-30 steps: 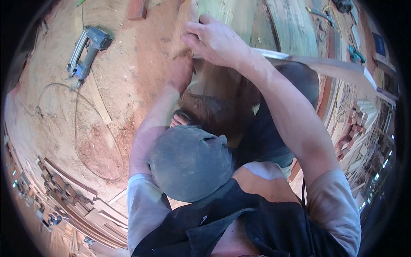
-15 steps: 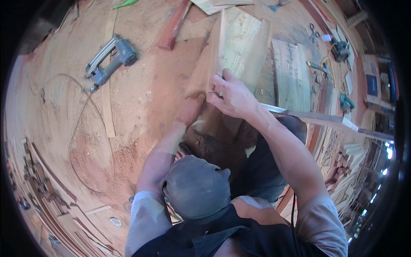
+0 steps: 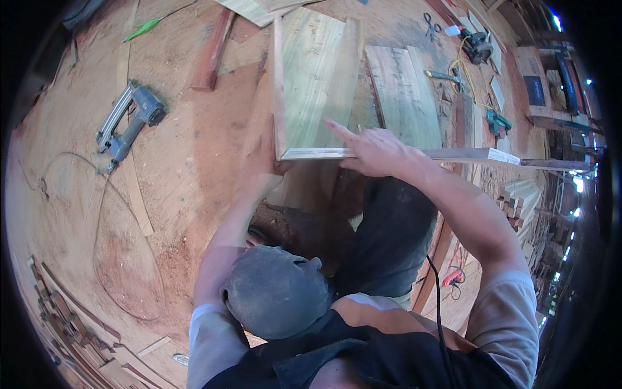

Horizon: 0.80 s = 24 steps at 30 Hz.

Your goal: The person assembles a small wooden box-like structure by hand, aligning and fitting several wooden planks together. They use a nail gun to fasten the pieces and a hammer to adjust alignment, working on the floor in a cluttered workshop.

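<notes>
A long narrow wooden strip [image 3: 453,155] runs crosswise in front of me, its left end meeting an upright-edged wooden side strip [image 3: 279,84] at a corner. My left hand [image 3: 264,159] is closed around that corner; its fingers are partly hidden by the wood. Farther right along the crosswise strip, my right hand [image 3: 379,153] grips it, with the index finger stretched out over its far side. Beyond the strips lie pale greenish wide boards [image 3: 317,78], with another pale board [image 3: 402,94] to their right.
A nail gun [image 3: 133,120] with a hose lies at left. A reddish timber piece [image 3: 214,52] is at the far side. On the right are a hammer [image 3: 446,77], scissors [image 3: 431,26], a dark power tool [image 3: 478,47] and a green tool [image 3: 497,122]. Wood offcuts [image 3: 71,318] lie at lower left.
The view has shifted, so the floor items appear farther left. The crosswise strip has swung to nearly level, and its corner now shows. My right hand has moved right along it, away from my left.
</notes>
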{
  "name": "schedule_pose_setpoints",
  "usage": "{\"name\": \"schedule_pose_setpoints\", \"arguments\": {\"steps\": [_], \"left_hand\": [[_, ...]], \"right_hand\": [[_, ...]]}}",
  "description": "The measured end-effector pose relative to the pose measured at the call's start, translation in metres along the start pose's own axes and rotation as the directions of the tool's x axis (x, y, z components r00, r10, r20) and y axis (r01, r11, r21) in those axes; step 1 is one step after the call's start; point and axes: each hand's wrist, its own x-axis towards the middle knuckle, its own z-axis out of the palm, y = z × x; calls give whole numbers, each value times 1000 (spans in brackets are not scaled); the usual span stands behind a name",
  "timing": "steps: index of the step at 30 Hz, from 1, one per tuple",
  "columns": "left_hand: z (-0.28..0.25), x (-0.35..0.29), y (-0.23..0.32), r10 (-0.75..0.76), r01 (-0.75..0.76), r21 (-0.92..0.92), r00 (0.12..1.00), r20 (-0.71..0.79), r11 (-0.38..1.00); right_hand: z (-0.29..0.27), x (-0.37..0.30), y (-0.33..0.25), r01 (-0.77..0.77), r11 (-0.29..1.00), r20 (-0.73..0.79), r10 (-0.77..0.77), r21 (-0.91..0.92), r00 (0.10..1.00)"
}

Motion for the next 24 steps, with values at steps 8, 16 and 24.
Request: {"name": "schedule_pose_setpoints", "arguments": {"steps": [8, 16, 24], "left_hand": [[-38, -17, 31, 428, -377, 319, 898, -104, 870], [-58, -11, 58, 343, -339, 339, 938, 49, 878], [-58, -11, 54, 447, -398, 458, 895, 1, 795]], "right_hand": [[11, -46, 0, -34, 985, -231, -6, -169, 973], [-61, -202, 62, -80, 968, -761, -136, -240, 634], [-28, -238, 165, -305, 924, -734, 41, -231, 678]]}}
